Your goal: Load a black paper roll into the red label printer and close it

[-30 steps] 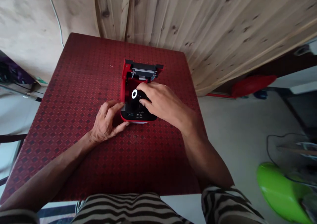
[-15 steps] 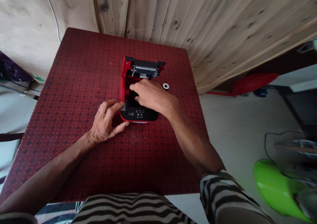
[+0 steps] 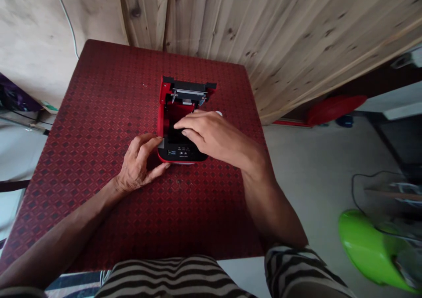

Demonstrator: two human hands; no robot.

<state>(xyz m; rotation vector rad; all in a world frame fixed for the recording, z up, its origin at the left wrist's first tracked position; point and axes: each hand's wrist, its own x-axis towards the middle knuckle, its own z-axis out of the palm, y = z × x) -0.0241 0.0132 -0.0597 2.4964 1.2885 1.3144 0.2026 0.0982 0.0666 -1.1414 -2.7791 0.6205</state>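
A red and black label printer (image 3: 183,154) stands on the table with its lid (image 3: 189,89) raised, baring a dark inner compartment. My left hand (image 3: 136,164) grips its front left corner, fingers on the top edge and thumb against the front. Over the printer's right side reaches my right hand (image 3: 212,133), its index finger and thumb stretched into the compartment and apart. Nothing shows between them; the other fingertips are hidden. Behind the right hand, only the edge of a small white roll (image 3: 219,113) peeks out.
The table (image 3: 108,91) has a red patterned cover and stands against a wooden plank wall (image 3: 211,21). A white cable (image 3: 67,14) hangs at the back left. On the floor to the right lies a green plastic thing (image 3: 365,245); farther back is a red round object (image 3: 336,109).
My right hand has drawn back slightly to the right and towards me, showing more of the compartment and covering most of the white roll. My left hand keeps its hold.
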